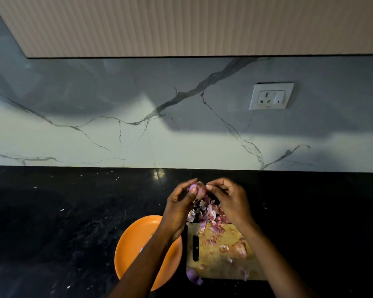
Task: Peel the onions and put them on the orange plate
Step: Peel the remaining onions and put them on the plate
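My left hand (181, 203) holds a small purple onion (198, 189) up above the black counter. My right hand (228, 196) pinches at the onion's skin from the right side. Below them, a pile of purple onion peels (209, 214) lies at the far end of a wooden cutting board (220, 263). An unpeeled brown onion (239, 249) rests on the board by my right forearm. Another purple onion (193, 275) sits at the board's near left corner. The orange plate (134, 239) stands left of the board, partly hidden under my left forearm.
The black stone counter (63, 222) stretches left and right, flecked with small bits. A marble backsplash rises behind it, with a white wall socket (270, 96) at upper right. A ribbed cabinet (181, 24) hangs overhead.
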`<control>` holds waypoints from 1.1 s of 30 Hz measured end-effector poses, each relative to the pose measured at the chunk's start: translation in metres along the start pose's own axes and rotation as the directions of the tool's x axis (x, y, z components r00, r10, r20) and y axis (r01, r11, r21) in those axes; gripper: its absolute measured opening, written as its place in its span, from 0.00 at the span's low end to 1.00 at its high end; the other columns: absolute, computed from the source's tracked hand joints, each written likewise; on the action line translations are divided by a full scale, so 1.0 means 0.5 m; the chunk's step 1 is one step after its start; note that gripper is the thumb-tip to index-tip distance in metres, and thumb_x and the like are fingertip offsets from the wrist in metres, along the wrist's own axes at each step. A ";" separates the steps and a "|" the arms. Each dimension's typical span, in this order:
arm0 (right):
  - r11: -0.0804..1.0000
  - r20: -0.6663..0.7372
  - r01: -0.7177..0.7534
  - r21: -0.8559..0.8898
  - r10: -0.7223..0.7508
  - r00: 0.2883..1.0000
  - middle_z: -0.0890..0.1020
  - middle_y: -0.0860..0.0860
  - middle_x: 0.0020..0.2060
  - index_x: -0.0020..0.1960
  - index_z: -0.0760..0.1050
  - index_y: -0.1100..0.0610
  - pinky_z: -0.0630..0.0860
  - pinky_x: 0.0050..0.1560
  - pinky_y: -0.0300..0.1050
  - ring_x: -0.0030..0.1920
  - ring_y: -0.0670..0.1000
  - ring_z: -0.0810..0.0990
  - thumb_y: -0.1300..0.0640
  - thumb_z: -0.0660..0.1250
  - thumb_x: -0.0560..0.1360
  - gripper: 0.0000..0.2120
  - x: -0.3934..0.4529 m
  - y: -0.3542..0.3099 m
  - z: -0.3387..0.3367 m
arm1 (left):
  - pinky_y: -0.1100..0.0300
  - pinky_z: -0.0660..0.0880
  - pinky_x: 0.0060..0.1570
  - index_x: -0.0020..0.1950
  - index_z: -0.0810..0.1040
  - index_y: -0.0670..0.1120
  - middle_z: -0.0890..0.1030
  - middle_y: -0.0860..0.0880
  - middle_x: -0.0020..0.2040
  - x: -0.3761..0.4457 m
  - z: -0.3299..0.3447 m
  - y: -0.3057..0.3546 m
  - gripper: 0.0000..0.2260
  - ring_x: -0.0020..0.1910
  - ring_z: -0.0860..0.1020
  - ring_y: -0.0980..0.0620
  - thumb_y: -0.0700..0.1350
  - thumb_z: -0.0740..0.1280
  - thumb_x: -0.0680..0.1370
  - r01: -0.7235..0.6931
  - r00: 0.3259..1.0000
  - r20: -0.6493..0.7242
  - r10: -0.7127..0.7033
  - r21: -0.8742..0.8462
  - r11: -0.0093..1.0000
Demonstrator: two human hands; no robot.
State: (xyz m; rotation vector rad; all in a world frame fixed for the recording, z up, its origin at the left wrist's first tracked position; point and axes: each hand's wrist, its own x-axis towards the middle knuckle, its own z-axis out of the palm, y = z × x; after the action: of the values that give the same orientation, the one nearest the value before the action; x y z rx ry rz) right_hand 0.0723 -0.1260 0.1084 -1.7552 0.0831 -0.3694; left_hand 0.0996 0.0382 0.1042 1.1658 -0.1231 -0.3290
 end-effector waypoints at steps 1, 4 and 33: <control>0.999 -0.041 -0.039 -0.012 0.039 0.998 0.86 0.47 0.43 0.47 0.82 0.50 0.78 0.47 0.36 0.47 0.45 0.84 0.59 0.72 0.77 0.04 0.005 0.011 -0.006 | 0.44 0.74 0.67 0.62 0.82 0.47 0.82 0.41 0.61 0.000 -0.002 0.001 0.14 0.65 0.78 0.41 0.45 0.69 0.76 0.003 1.000 0.003 -0.003 -0.002 1.000; 0.989 -0.055 -0.122 -0.082 0.117 0.992 0.85 0.45 0.48 0.52 0.80 0.45 0.77 0.51 0.35 0.52 0.46 0.84 0.60 0.70 0.78 0.10 0.012 0.036 -0.028 | 0.48 0.75 0.64 0.62 0.81 0.48 0.82 0.44 0.60 -0.001 -0.007 0.007 0.15 0.64 0.79 0.42 0.45 0.70 0.75 0.033 0.999 0.014 -0.032 -0.013 0.999; 0.996 0.182 0.023 0.091 -0.040 0.982 0.83 0.46 0.58 0.59 0.82 0.46 0.79 0.60 0.43 0.58 0.48 0.83 0.64 0.75 0.73 0.19 -0.018 -0.004 -0.014 | 0.59 0.79 0.53 0.63 0.79 0.43 0.83 0.44 0.58 0.000 0.000 0.006 0.17 0.58 0.81 0.47 0.42 0.70 0.74 0.039 0.996 0.089 -0.030 -0.105 0.994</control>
State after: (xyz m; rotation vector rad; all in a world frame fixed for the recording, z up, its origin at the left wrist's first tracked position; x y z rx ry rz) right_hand 0.0615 -0.1300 0.1097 -1.6959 -0.0926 -0.2290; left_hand 0.1000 0.0391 0.1070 1.0486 -0.1601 -0.4127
